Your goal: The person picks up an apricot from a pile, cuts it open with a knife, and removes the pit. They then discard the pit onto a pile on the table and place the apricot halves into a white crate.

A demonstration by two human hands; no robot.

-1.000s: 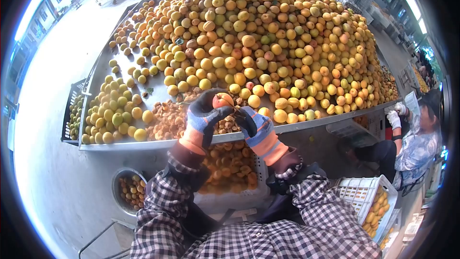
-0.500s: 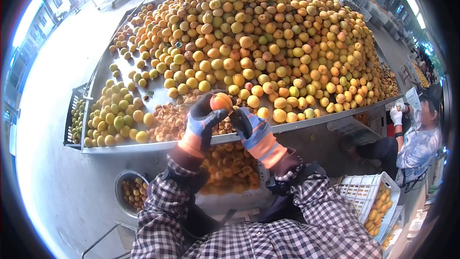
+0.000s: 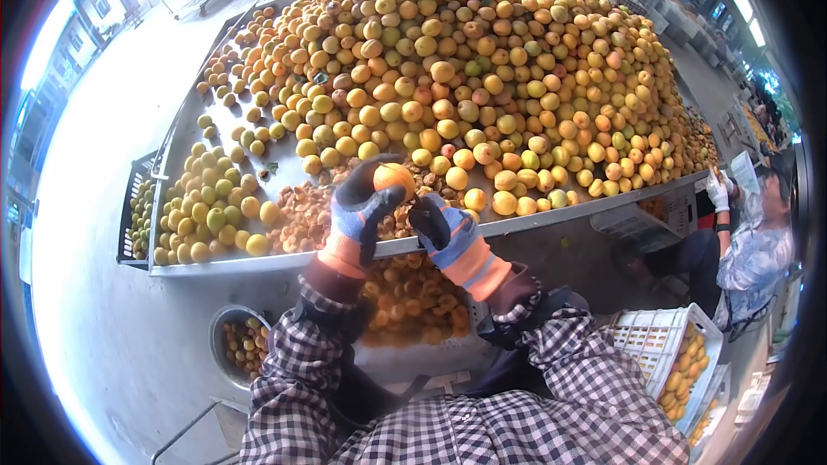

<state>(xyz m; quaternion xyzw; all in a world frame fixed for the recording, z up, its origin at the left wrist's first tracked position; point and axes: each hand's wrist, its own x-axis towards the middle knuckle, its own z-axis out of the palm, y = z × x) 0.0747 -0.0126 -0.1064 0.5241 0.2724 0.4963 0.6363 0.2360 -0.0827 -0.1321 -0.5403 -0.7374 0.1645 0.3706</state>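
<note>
The fruit (image 3: 394,176) was up in the left hand (image 3: 353,211), over the near edge of the table (image 3: 517,226). It looked round, so I could not pick out a long side. The left fingers were curled around it, with its orange skin showing between them and the thumb. It lay up and to the left of the right fingers, near their tips, with a small gap between. The left hand was the nearer one, since it had the fruit in its grasp.

The right hand (image 3: 457,241) was bent in toward the fruit, its fingers curled and pointing up and left. I could not tell if they pinched some small thing. Both hands wore blue and orange gloves with dark fingers. The arms, in checked sleeves, reached forward from the body, and the hands came close together in the middle.

Just behind the hands, brown bits (image 3: 301,213) lay on the table. To the left was a heap of green and yellow fruit (image 3: 202,211), and past the hands rose a big pile (image 3: 482,86). Below the table edge, orange pieces (image 3: 413,301) sat in a crate (image 3: 476,314). A bowl (image 3: 215,349) of fruit was on the floor to the left. Off to the right, another person (image 3: 754,263) sat near a white crate (image 3: 633,340).
</note>
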